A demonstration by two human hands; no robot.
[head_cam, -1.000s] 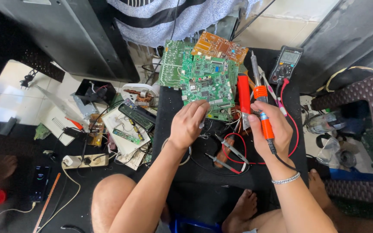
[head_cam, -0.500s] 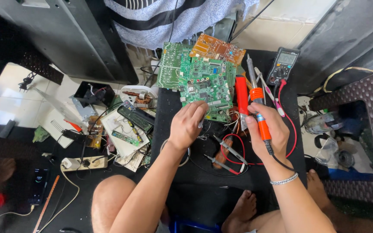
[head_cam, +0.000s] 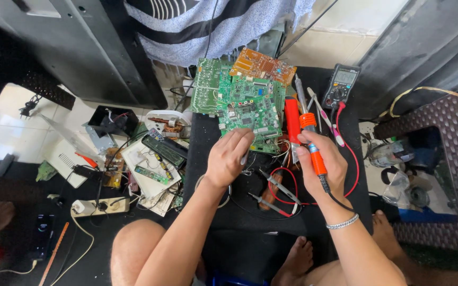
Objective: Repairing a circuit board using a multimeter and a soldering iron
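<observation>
Right hand (head_cam: 322,167) wrapped tight around an orange-handled soldering iron (head_cam: 313,145), tip pointing away from the body, black cord running back under the wrist. Left hand (head_cam: 229,159) curled, fingertips pressing on the near edge of a green circuit board (head_cam: 250,108); it seems to pinch something thin and pale there, can't tell what. Iron tip sits just right of that board's edge, contact not discernible. Between the hands, toward the body: red test lead wire (head_cam: 284,188) looped on the black bench (head_cam: 239,222), with two probes (head_cam: 276,193) lying across it. Just beyond the right hand: a red flat tool (head_cam: 292,119) next to the board, and a white-and-pink pen-like tool (head_cam: 324,116). Further out past the right hand: dark multimeter (head_cam: 341,85). Beyond the left hand's board: second green board (head_cam: 206,87) partly under it, and an orange board (head_cam: 263,66) on top at the far end. Left of the left hand, on the floor: clutter of loose parts, a white power strip (head_cam: 99,206), a black open box (head_cam: 113,119). Right of the right hand: dark woven basket (head_cam: 441,175). Silver bracelet (head_cam: 343,222) on the right wrist.
</observation>
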